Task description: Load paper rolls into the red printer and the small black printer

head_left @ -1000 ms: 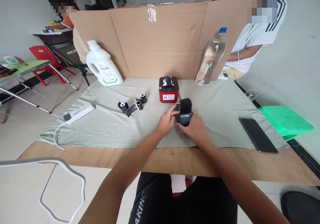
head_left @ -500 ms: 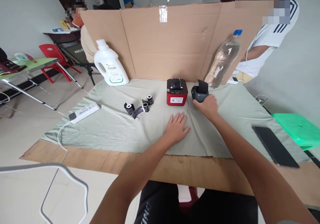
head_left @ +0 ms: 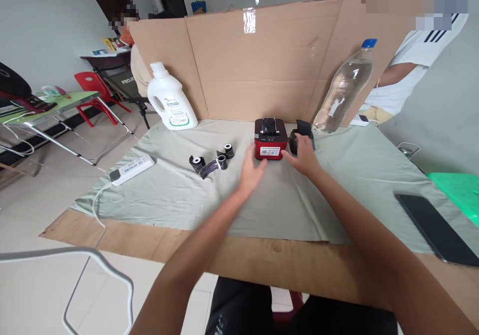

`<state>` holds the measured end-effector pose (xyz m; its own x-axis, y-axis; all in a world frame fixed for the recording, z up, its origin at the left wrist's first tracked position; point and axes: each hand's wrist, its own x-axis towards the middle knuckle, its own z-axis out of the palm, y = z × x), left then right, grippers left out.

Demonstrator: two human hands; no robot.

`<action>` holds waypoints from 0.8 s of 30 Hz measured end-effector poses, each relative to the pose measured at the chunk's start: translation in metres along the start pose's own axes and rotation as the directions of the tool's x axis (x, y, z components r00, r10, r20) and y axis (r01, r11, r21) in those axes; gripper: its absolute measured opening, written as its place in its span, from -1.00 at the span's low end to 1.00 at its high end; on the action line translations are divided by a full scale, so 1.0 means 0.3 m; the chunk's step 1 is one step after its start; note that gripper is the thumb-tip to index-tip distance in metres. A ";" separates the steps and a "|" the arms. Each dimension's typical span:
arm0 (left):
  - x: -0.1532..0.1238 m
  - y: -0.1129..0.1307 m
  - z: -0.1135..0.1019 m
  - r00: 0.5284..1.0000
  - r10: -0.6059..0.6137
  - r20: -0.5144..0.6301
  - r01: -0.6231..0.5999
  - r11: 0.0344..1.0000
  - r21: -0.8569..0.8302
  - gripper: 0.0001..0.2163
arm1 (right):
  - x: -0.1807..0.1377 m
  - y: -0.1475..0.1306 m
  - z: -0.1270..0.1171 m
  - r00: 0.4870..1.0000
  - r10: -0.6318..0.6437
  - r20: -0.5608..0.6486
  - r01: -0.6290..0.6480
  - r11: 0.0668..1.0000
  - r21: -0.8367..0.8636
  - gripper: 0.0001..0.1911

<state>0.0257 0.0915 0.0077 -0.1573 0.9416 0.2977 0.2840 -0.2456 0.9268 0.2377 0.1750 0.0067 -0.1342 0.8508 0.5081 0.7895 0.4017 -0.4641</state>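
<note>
A small red-and-black receipt printer (head_left: 270,150) stands on the grey-green cloth, with black paper on its top and a white label on its front. My left hand (head_left: 252,169) is at its left front corner, fingers apart; whether it touches the printer I cannot tell. On the other side, my right hand (head_left: 305,159) is open beside the printer's right edge. Behind that hand, partly hidden, sits a dark device (head_left: 294,142) with black paper rising from it. To the left lie several rolls of black film or paper (head_left: 211,168), partly unrolled.
A white jug (head_left: 174,103) and a tilted water bottle (head_left: 346,93) lean against a cardboard screen (head_left: 262,61). A power strip (head_left: 132,169) lies at the left, a black phone (head_left: 436,225) at the right. Behind the screen's right end is a person in a white sleeve (head_left: 439,41).
My left hand has lifted from the cloth and moved up to the red printer. My right hand has left the dark device and shifted left toward the printer. The view has shifted slightly.
</note>
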 end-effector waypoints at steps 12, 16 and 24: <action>0.063 -0.017 -0.056 0.984 0.108 0.141 -0.084 0.983 -0.165 -0.25 | -0.097 -0.166 0.031 1.000 0.000 0.001 0.000 0.890 0.457 0.07; -0.162 0.028 -0.139 0.975 0.158 0.158 -0.155 0.987 -0.032 -0.26 | -0.291 -0.230 -0.056 1.000 -0.023 -0.020 0.030 0.914 0.405 0.07; -0.340 0.053 -0.176 0.982 0.104 0.158 -0.113 0.992 0.049 -0.19 | -0.469 -0.303 -0.086 0.999 0.032 0.021 -0.038 0.934 0.356 0.05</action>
<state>-0.0038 -0.0208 0.0042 0.0244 0.9354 0.3527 0.3457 -0.3389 0.8750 0.2003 0.0102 -0.0039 -0.1211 0.8702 0.4777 0.5292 0.4637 -0.7105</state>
